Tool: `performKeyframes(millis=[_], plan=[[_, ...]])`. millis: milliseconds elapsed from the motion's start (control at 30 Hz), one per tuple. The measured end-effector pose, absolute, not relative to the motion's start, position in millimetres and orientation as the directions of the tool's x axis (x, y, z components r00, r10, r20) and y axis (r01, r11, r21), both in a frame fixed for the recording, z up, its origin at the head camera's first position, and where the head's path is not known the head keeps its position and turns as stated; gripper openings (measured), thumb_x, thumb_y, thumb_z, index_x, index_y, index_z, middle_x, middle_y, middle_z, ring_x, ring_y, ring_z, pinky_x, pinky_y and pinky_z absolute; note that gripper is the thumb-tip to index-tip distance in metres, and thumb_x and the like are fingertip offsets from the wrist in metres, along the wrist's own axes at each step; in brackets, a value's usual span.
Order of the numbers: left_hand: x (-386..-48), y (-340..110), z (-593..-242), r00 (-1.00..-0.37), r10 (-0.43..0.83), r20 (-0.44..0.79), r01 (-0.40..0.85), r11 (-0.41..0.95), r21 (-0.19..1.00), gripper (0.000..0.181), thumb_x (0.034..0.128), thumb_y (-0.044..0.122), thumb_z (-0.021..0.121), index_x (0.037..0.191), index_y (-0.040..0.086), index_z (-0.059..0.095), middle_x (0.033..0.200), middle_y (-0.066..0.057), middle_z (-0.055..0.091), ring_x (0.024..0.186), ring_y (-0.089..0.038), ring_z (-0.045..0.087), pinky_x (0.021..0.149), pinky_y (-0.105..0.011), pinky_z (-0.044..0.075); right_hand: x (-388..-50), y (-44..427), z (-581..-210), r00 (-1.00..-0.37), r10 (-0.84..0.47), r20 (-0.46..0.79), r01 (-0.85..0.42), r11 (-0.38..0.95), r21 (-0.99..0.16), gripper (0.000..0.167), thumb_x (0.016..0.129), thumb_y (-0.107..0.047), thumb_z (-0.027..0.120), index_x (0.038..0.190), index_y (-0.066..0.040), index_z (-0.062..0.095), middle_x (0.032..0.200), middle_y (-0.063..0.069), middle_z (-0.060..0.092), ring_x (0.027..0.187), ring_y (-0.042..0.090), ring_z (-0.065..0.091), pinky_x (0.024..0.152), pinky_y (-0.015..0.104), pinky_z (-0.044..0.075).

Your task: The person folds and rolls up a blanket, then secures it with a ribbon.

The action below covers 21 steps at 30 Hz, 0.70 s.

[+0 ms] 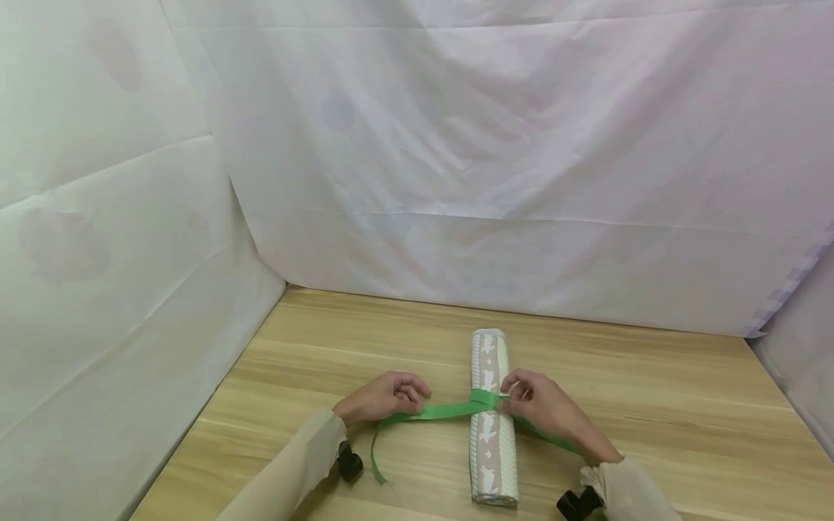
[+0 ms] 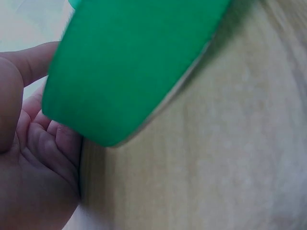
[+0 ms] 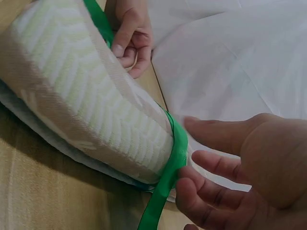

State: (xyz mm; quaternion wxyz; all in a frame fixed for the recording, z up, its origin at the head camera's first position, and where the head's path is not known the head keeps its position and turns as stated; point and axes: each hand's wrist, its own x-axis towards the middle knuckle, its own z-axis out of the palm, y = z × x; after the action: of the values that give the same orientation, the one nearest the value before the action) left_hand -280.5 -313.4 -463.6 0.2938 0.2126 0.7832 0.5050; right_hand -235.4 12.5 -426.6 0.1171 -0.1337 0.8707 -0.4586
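The green ribbon (image 1: pixel 449 410) wraps the middle of the patterned fabric roll (image 1: pixel 494 463), which lies on the desk (image 1: pixel 293 347) between your hands, pointing away from you. Your left grip (image 1: pixel 389 396) pinches the ribbon's left run; your right grip (image 1: pixel 544 401) is half curled beside the crossing, and whether it pinches anything I cannot tell. You seem to be mid-tie; next probably calls for drawing both ends snug.
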Motion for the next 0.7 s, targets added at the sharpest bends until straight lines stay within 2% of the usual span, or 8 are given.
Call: performKeyframes(millis=[100,200,433,700], plan=[[-281.3,-313.5,-465.0,-0.736,0.633,-0.24,0.044,0.397,0.917,0.023,0.095,0.006,0.065,0.118,0.007,0.066,0.095,-0.002,0.071,0.091,-0.015,0.065,0.084,-0.024,0.051,-236.9,12.0,-427.1,-0.952,-0.295,-0.086,-0.1,0.561,-0.822,0.014,0.092,-0.023,0.071,0.093,-0.011,0.064,0.079,0.002,0.061,0.07,0.016,0.052,0.059,0.027,0.044],[-281.6,-313.4,-465.6,-0.735,0.635,-0.239,0.042,0.395,0.918,0.023,0.0949,0.006,0.065,0.118,0.007,0.066,0.095,-0.002,0.071,0.091,-0.014,0.065,0.083,-0.023,0.051,-237.3,12.0,-429.4,-0.954,-0.282,-0.099,-0.075,0.544,-0.835,0.017,0.09,-0.023,0.073,0.092,-0.009,0.063,0.075,0.003,0.059,0.066,0.014,0.051,0.057,0.027,0.044],[-283.2,-314.9,-464.8,-0.737,0.633,-0.237,0.048,0.399,0.916,0.023,0.0948,0.008,0.066,0.118,0.007,0.066,0.095,-0.002,0.071,0.091,-0.015,0.066,0.083,-0.023,0.052,-241.0,13.8,-432.0,-0.92,-0.385,-0.075,-0.131,0.482,-0.866,0.028,0.084,-0.015,0.079,0.102,-0.005,0.061,0.077,0.004,0.055,0.068,0.015,0.049,0.06,0.026,0.044],[-284.8,-316.2,-464.8,-0.737,0.633,-0.238,0.045,0.397,0.917,0.022,0.0949,0.009,0.066,0.117,0.009,0.066,0.095,-0.002,0.071,0.092,-0.014,0.065,0.084,-0.024,0.051,-244.8,10.7,-430.9,-0.885,-0.46,-0.068,-0.231,0.562,-0.795,0.027,0.082,-0.013,0.081,0.098,-0.009,0.06,0.085,0.004,0.051,0.075,0.016,0.046,0.064,0.025,0.042]])
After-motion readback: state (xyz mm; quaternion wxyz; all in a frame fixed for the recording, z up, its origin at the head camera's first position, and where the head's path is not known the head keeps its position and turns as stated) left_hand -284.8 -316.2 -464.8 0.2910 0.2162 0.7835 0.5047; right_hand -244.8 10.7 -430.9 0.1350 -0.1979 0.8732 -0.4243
